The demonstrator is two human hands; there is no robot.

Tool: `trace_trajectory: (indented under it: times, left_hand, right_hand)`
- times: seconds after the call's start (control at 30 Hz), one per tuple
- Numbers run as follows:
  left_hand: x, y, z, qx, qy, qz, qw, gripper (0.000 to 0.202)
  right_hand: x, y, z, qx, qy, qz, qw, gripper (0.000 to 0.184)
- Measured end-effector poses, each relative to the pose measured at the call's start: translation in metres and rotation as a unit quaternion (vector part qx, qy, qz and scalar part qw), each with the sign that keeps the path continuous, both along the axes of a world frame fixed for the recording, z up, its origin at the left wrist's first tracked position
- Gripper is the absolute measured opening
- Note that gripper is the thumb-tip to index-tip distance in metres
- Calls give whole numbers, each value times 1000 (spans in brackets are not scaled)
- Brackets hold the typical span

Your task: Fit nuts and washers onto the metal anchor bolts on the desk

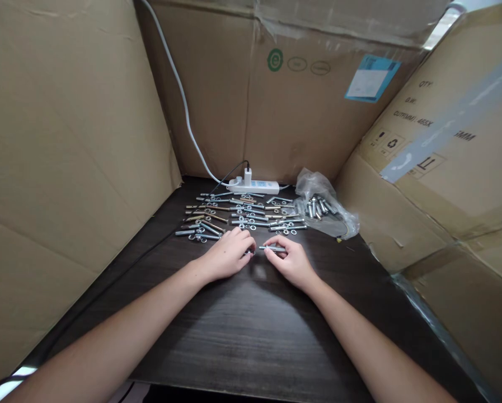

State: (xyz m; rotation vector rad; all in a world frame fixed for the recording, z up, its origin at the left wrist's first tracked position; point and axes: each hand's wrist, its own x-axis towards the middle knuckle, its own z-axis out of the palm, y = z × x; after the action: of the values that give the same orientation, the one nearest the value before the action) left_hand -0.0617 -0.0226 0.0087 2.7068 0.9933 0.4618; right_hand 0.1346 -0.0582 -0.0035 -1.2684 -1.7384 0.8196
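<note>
Both my hands rest on a dark wooden table (242,330), close together. My right hand (290,260) pinches a silver bolt (271,248) that lies horizontally between the two hands. My left hand (228,254) has its fingers curled at the bolt's left end, pinching a small metal part (251,252) there that I cannot make out. Just beyond the hands lie several bolts, washers and nuts (242,215) spread in rows.
A clear plastic bag (324,207) with more bolts lies at the right of the rows. A white power strip (254,184) with a plugged charger and white cable sits at the back. Cardboard walls (66,145) enclose the table on the left, back and right.
</note>
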Motion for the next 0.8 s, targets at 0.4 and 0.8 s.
trace_trajectory:
  times: [0.4, 0.8]
  left_hand:
    - [5, 1, 6, 38, -37, 7, 999, 15]
    - [6, -3, 12, 10, -87, -20, 996, 16]
  right_hand:
    - [-1, 0, 1, 2, -5, -6, 1000, 18]
    - [-1, -1, 3, -3, 12, -8, 1000, 18]
